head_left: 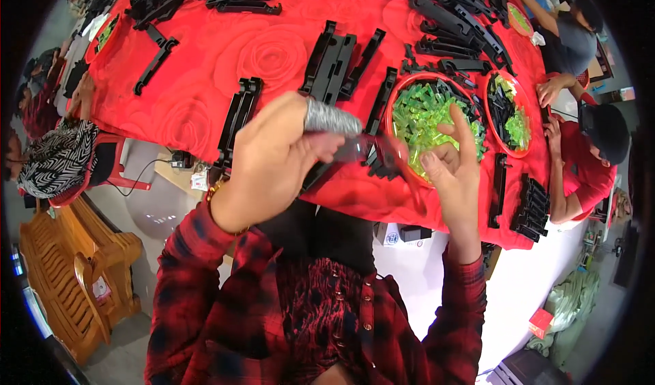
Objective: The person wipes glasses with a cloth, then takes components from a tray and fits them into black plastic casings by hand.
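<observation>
My left hand (273, 154) is raised over the near edge of the table and closed on a dark, blurred plastic strip (365, 151) that runs right toward my other hand. One finger of that hand wears a silvery grey wrap (332, 119). My right hand (454, 170) hovers at the near rim of a red bowl (398, 88) filled with green translucent pieces (426, 108). Its index finger and thumb are apart, and I see nothing clearly between them. The strip's far end is next to that hand.
Black plastic strips (334, 61) lie in groups on the red rose-patterned tablecloth (205, 64). A second red bowl (508, 115) holds green and black pieces. A person in red (587, 170) works at the right edge. A wooden bench (75, 262) stands lower left.
</observation>
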A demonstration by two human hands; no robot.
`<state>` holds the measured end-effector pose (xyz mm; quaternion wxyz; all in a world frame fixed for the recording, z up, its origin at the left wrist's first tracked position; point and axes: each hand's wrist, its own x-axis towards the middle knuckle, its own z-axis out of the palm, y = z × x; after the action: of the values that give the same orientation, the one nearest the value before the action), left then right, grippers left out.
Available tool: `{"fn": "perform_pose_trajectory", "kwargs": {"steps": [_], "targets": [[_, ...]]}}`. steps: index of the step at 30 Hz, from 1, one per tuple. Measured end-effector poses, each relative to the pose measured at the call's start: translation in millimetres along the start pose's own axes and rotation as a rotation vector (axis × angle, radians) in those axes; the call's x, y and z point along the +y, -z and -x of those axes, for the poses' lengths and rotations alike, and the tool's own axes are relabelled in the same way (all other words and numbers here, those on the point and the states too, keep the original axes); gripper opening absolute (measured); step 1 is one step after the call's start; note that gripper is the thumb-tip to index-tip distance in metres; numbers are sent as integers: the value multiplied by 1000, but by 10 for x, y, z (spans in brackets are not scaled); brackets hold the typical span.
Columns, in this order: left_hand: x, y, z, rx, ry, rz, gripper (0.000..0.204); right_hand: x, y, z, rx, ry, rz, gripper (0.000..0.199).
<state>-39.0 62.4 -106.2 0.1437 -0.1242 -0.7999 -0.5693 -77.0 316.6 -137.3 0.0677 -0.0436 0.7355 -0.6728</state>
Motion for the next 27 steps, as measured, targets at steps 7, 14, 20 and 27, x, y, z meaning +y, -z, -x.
{"fn": "perform_pose_trajectory", "kwargs": {"steps": [7,14,20,27], "targets": [[308,186,428,-63,35,87,20,-243,49,490,-102,117,170,15],[551,134,712,408,-250,72,21,-780,-11,1083,-50,617,493,18],[594,232,872,401,-516,74,34,-960,49,1369,23,707,635,24],[987,322,996,352,-294,196,30,-790,190,1634,293,821,557,30]]}}
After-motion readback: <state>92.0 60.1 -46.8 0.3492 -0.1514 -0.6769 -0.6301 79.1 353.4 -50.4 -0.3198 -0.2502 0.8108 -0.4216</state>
